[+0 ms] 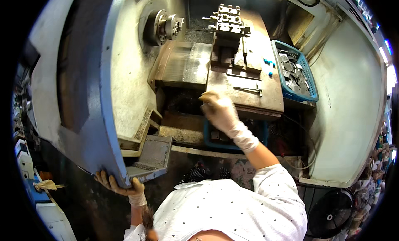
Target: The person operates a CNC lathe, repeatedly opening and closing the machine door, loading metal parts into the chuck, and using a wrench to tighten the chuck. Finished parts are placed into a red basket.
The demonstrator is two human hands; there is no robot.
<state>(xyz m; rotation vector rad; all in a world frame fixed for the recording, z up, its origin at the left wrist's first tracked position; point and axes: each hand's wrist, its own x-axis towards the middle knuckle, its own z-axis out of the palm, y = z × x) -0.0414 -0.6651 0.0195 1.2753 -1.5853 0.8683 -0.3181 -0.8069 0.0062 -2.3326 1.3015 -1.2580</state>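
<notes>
My left hand (120, 187), in a thin glove with brown-stained fingertips, is closed around the lower corner of the blue-grey lathe door (97, 128). Also gloved, my right hand (220, 113) hangs over the front of the machine bed, near the corner of the brown slide table (266, 103). Its fingers are bent and smeared by motion, so whether they hold anything does not show. On that table lie a T-shaped wrench (249, 90) and several small blue pieces (269, 63). A tool post (228, 20) with several bolts stands at its far end.
The lathe chuck (166, 27) juts from the pale wall at the far left. A blue basket (309, 81) of flat metal pieces stands right of the slide table. Another blue basket (206, 135) sits below my right hand. At lower right is a black fan (330, 217).
</notes>
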